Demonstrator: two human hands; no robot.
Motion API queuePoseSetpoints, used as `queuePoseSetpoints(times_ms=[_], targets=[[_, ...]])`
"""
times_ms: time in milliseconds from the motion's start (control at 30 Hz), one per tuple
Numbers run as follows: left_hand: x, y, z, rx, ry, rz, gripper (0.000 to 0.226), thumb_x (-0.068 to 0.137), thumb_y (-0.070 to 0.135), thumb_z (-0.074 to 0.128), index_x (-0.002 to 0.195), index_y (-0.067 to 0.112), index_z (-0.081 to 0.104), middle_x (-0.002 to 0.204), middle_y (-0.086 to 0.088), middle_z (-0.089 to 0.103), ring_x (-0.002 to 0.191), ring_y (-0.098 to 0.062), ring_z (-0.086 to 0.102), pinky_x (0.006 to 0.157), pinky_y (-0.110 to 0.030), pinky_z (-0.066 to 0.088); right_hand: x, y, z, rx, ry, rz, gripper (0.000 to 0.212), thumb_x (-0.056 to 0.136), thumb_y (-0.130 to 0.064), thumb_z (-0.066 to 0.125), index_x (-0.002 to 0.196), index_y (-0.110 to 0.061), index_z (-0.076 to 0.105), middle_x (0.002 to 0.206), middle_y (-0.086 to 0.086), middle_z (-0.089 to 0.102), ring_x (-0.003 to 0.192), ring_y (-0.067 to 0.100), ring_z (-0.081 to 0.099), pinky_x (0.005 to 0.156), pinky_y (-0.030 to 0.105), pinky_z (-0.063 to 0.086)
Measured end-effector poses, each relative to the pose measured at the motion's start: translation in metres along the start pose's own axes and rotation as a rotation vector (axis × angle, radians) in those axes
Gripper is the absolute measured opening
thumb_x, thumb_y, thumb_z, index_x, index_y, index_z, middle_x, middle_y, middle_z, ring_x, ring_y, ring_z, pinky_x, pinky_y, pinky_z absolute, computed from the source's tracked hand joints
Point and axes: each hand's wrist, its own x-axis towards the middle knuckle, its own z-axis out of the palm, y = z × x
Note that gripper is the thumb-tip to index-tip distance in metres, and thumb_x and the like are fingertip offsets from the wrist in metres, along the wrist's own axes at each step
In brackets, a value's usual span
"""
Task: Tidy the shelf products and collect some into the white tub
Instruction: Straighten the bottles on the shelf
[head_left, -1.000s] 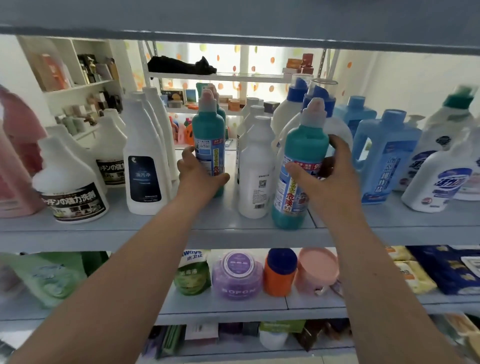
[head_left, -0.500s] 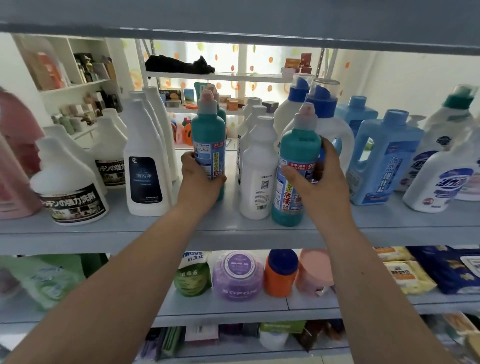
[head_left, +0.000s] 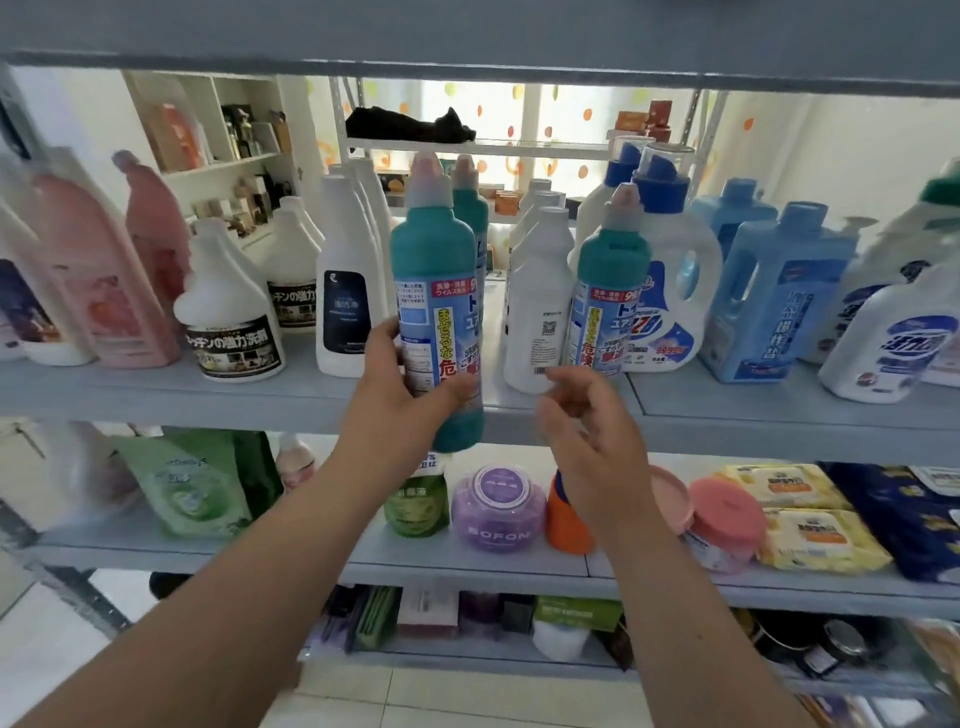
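Note:
My left hand (head_left: 402, 387) grips a teal bottle (head_left: 436, 291) with a pale pink cap, lifted off the grey shelf (head_left: 156, 387) and held in front of its front edge. A second teal bottle (head_left: 605, 296) of the same kind stands upright on the shelf beside a white bottle (head_left: 537, 306). My right hand (head_left: 587, 415) hovers just below and in front of that second bottle, fingers loosely curled, holding nothing. No white tub is in view.
White spray-type bottles (head_left: 231, 322) and pink bottles (head_left: 98, 280) crowd the shelf's left; blue detergent jugs (head_left: 774, 301) fill the right. The lower shelf holds a purple jar (head_left: 498, 506), green pouches (head_left: 192, 488), a pink-lidded jar (head_left: 724, 519) and wipe packs (head_left: 815, 535).
My left hand has lifted its teal bottle off the shelf and pulled it toward me. My right hand has let go of the other teal bottle and drawn back and down.

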Motion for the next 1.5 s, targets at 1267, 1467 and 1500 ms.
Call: queuePoseSetpoints(times_ms=[1267, 1467, 1500], targets=[[-0.192, -0.074, -0.138, -0.935, -0.43, -0.683, 0.052, 0.076, 0.033, 0.036, 0.092, 0.014, 0.082, 0.087, -0.019, 0.07, 0.07, -0.033, 0.066, 0.04, -0.02, 0.033, -0.152, -0.048, 0.166, 0.705, -0.244, 0.639, 0.043, 0.096, -0.034, 0.043, 0.127, -0.011, 0.062, 0.107, 0.011, 0.069, 0.091, 0.023, 0.07, 0.086, 0.041, 0.058], [-0.188, -0.065, -0.159, -1.087, -0.502, -0.825, 0.057, 0.082, 0.038, 0.043, 0.122, 0.004, 0.064, 0.093, -0.025, 0.066, 0.064, -0.03, 0.063, 0.034, -0.017, 0.031, -0.164, -0.043, 0.179, 0.842, -0.175, 0.695, 0.051, 0.103, -0.038, 0.043, 0.137, 0.0, 0.05, 0.074, 0.007, 0.07, 0.042, 0.008, 0.061, 0.041, 0.022, 0.051], [-0.187, -0.064, -0.161, -1.083, -0.51, -0.83, 0.055, 0.082, 0.038, 0.045, 0.12, 0.004, 0.066, 0.095, -0.025, 0.066, 0.064, -0.03, 0.064, 0.034, -0.017, 0.033, -0.165, -0.044, 0.18, 0.852, -0.177, 0.69, 0.051, 0.1, -0.039, 0.045, 0.135, -0.003, 0.053, 0.078, 0.008, 0.07, 0.049, 0.01, 0.066, 0.044, 0.023, 0.054]])
